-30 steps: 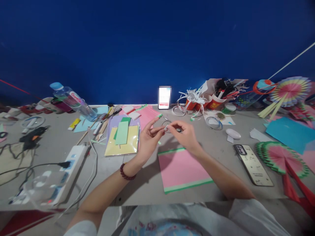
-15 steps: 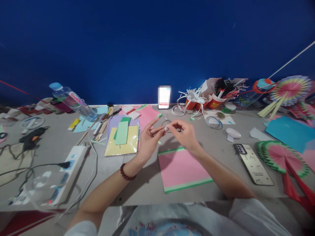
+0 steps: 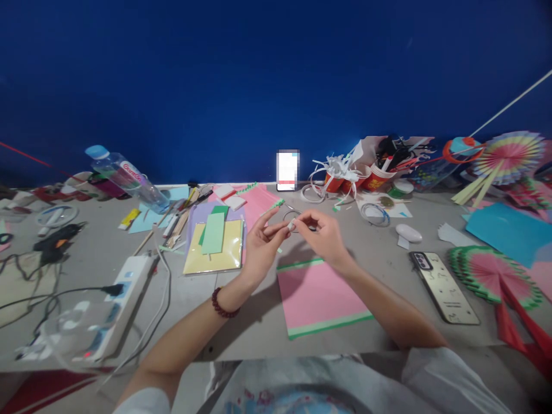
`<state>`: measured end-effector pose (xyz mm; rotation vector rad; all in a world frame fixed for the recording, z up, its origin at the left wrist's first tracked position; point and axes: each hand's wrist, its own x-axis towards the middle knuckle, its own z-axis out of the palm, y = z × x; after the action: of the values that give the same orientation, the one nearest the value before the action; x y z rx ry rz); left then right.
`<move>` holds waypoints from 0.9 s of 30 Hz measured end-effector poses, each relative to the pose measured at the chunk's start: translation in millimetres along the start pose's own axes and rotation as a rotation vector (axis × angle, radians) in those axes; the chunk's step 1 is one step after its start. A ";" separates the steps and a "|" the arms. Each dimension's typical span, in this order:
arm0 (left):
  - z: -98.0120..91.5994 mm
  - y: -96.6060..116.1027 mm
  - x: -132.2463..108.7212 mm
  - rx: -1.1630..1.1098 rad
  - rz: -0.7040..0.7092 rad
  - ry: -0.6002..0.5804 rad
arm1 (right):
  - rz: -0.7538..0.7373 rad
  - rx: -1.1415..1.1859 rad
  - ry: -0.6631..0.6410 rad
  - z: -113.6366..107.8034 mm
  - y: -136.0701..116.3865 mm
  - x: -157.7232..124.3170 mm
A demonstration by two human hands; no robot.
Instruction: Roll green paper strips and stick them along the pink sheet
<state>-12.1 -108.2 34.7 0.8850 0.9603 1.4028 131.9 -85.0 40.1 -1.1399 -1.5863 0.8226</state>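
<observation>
My left hand [image 3: 264, 244] and my right hand [image 3: 324, 234] meet above the middle of the table. Pinched between their fingertips is a small white piece [image 3: 291, 225], too small to identify, perhaps a bit of tape. The other fingers of my left hand stretch out to the side. Below my hands lies a pink paper sheet [image 3: 319, 299] with green strips along its near and far edges; my right forearm covers part of it. A thin pale ring [image 3: 293, 211], partly hidden, lies just behind my fingers.
Left of my hands, green paper strips [image 3: 214, 233] rest on a yellow paper pack [image 3: 230, 261]. A power strip [image 3: 125, 299] and bottle [image 3: 129, 178] are further left. Right are a phone [image 3: 444, 287], paper fan [image 3: 491, 276] and cups of tools [image 3: 379, 177]. A lit screen [image 3: 287, 171] stands behind.
</observation>
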 end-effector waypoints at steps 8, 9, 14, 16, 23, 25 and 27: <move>1.6 -2.3 -2.5 0.017 0.036 0.002 | 0.000 -0.004 0.011 0.8 0.7 0.2; 2.0 -2.4 -3.0 0.017 0.038 0.003 | 0.000 -0.004 0.010 0.8 0.1 0.2; 3.9 -3.4 -4.8 0.005 0.052 0.021 | -0.005 0.004 0.007 0.6 -2.5 -0.4; 4.2 -4.2 -5.5 0.010 0.059 0.030 | -0.007 0.002 0.008 0.9 -2.6 -0.8; 4.2 -5.9 -8.8 0.037 0.097 0.044 | -0.009 0.006 0.018 1.6 -1.6 -2.2; 4.6 -5.9 -9.7 0.032 0.095 0.051 | -0.011 0.013 0.018 1.6 -1.8 -2.5; 5.2 -6.0 -10.6 0.028 0.079 0.061 | -0.012 0.017 0.020 1.8 -2.0 -2.9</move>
<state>-4.5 -118.5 31.2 0.9135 1.0022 1.4940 129.9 -88.3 40.5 -1.1225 -1.5653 0.8135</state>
